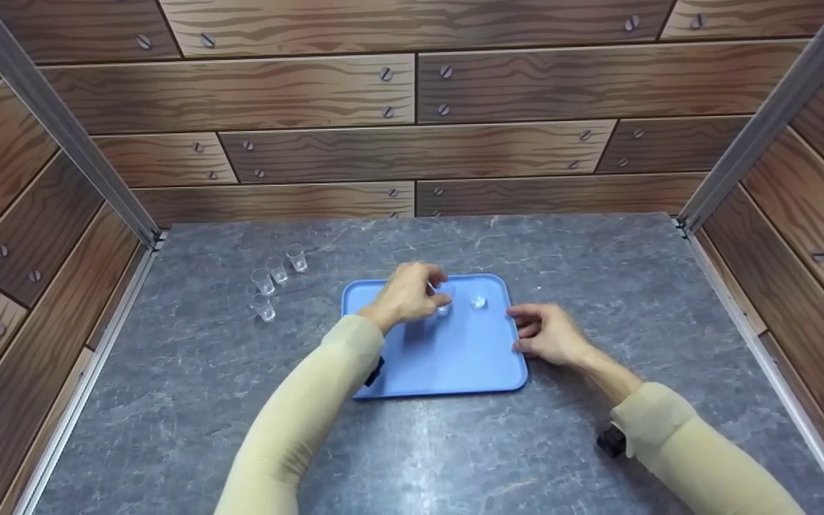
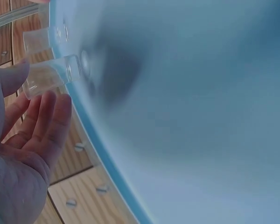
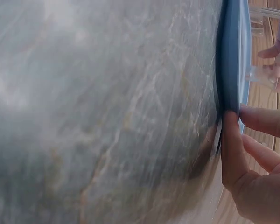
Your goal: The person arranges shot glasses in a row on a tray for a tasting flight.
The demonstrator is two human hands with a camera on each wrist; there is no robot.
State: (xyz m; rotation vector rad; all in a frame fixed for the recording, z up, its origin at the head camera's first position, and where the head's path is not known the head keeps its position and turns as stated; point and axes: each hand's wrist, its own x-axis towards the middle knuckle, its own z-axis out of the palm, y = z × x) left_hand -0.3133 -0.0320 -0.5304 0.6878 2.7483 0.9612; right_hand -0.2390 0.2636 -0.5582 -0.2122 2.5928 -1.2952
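Note:
My left hand (image 1: 412,292) is over the back part of a blue tray (image 1: 455,357), pinching a small clear shot glass (image 2: 49,77) between thumb and fingers. The glass is upright, its base at or just above the tray surface; I cannot tell which. A second shot glass (image 1: 480,302) stands on the tray to its right. At the tray's right edge, my right hand (image 1: 553,332) grips the rim, with fingertips on either side of it in the right wrist view.
Several more clear shot glasses (image 1: 277,270) stand on the grey marbled table (image 1: 190,357) left of the tray. Wood-patterned panels (image 1: 412,86) wall in the back and both sides, with metal posts (image 1: 755,121) at the corners.

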